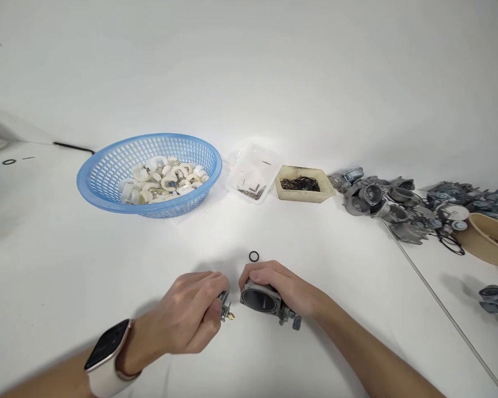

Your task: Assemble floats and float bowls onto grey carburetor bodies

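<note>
My left hand is closed around a small grey metal part with a brass tip poking out; most of that part is hidden by the fingers. Just to its right, my right hand grips a grey metal carburetor body, its wide round bore facing me and a knob at its lower right. The two pieces are close together but apart, low over the white table. Beyond the right fingertips a black O-ring lies on the table.
A blue plastic basket holds white ring-shaped pieces. Beside it stand a clear tray with small metal pins and a cream bin of black rings. Carburetor bodies are heaped at right, near a tan bowl. A hex key lies at left.
</note>
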`<state>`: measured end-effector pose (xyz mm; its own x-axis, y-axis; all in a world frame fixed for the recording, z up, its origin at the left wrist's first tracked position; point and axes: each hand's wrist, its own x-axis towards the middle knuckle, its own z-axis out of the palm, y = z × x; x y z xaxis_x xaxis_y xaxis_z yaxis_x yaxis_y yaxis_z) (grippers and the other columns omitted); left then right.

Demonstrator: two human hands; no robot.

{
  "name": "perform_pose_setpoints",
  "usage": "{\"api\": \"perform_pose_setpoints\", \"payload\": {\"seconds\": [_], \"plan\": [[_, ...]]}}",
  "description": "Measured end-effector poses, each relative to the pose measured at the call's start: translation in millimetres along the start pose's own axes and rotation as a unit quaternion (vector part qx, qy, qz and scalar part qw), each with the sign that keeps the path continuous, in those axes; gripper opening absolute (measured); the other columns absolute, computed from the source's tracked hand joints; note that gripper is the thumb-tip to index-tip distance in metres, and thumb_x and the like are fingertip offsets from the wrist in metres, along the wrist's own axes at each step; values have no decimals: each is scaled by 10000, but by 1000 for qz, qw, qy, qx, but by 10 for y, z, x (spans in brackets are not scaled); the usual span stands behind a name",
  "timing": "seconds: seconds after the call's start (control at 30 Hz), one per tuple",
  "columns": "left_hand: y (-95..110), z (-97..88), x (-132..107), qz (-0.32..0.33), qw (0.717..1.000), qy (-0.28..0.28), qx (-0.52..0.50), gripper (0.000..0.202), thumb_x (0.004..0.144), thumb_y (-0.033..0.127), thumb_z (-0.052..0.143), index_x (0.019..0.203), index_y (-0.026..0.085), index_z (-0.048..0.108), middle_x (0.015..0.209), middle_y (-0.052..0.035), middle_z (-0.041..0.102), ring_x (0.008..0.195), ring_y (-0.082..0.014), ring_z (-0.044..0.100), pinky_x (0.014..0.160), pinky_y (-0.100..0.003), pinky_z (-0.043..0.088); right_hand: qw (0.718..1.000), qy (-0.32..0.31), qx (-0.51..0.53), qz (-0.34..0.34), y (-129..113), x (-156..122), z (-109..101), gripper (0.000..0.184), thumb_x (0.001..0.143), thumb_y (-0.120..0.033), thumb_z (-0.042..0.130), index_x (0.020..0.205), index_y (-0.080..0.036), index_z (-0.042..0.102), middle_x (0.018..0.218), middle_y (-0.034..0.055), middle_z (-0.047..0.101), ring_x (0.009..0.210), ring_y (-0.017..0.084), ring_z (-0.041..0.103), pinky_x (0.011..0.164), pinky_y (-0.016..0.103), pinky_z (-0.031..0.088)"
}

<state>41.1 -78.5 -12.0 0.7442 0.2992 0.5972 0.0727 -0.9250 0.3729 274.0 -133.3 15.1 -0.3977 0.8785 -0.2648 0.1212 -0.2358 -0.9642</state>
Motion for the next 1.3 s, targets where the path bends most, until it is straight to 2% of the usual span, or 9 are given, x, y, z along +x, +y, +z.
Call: {"api": "perform_pose_setpoints", "payload": {"seconds": [0.27, 0.5, 0.6, 0.73, 0.87, 0.97, 1.1, 1.2, 1.3], "plan": [[81, -67, 102, 9, 996, -62, 59, 294, 860, 17, 367, 1062, 166, 519, 813, -62, 646, 650, -193, 595, 565, -294, 455, 998, 26, 58, 2, 45, 6, -21, 374, 995, -428, 392, 875, -206, 669, 824, 13, 601, 719, 147, 514, 670, 258, 423], [99, -122, 137, -24, 993, -106, 38, 274, 924, 46, 367, 1099, 176, 534, 792, -29, 612, 602, -178, 542, 549, -298, 430, 990, 75, 122, 12, 22, -31, -99, 409, 985, -494, 435, 911, -188, 697, 839, 36, 639, 716, 146, 542, 615, 240, 445], [97, -181, 153, -43, 988, -143, 35, 282, 936, 174, 452, 1202, 183, 547, 946, -64, 653, 705, -199, 612, 624, -323, 487, 972, 108, 204, 34, 44, -20, -170, 397, 966, -530, 464, 940, -194, 673, 761, 12, 606, 584, 116, 489, 472, 201, 365], [103, -265, 157, -97, 969, -223, 52, 591, 753, 401, 714, 1299, 227, 568, 1195, -102, 642, 946, -301, 670, 760, -391, 551, 956, 120, 266, 9, 80, 11, -265, 419, 948, -583, 460, 985, -196, 615, 743, 18, 613, 528, 117, 487, 437, 207, 341], [93, -342, 142, -138, 945, -290, 55, 699, 679, 299, 761, 1355, 295, 579, 1277, -78, 632, 1070, -333, 661, 831, -391, 566, 985, 148, 83, -23, 0, -61, -426, 586, 915, -742, 321, 1103, -228, 530, 843, 30, 622, 569, 129, 511, 486, 234, 401], [49, -389, 115, -148, 938, -310, 52, 764, 640, 193, 706, 1381, 332, 578, 1308, -70, 627, 1109, -340, 660, 860, -388, 571, 980, 181, -75, -26, -118, -248, -655, 608, 834, -757, 475, 1125, -228, 551, 893, 31, 625, 635, 138, 531, 551, 250, 440], [3, -468, 146, -137, 930, -335, 69, 867, 590, 85, 620, 1413, 347, 548, 1289, -75, 632, 1136, -343, 653, 894, -399, 560, 923, 275, -266, 47, -167, -611, -1085, 486, 811, -657, 652, 1062, -241, 637, 889, 24, 640, 720, 175, 549, 631, 283, 449], [-12, -533, 261, -128, 922, -361, 58, 709, 605, 67, 613, 1272, 308, 616, 1107, -48, 659, 961, -289, 680, 793, -347, 549, 836, 363, -394, 122, -45, -858, -1432, 502, 785, -671, 670, 1049, -245, 650, 958, 77, 682, 892, 290, 605, 777, 396, 476], [-88, -579, 385, -125, 920, -373, -2, 500, 660, 109, 704, 1128, 270, 636, 966, -15, 645, 822, -245, 649, 725, -321, 506, 755, 419, -467, 190, 161, -1024, -1702, 606, 800, -705, 601, 1176, -232, 633, 1140, 161, 698, 1061, 427, 615, 871, 535, 468]]}}
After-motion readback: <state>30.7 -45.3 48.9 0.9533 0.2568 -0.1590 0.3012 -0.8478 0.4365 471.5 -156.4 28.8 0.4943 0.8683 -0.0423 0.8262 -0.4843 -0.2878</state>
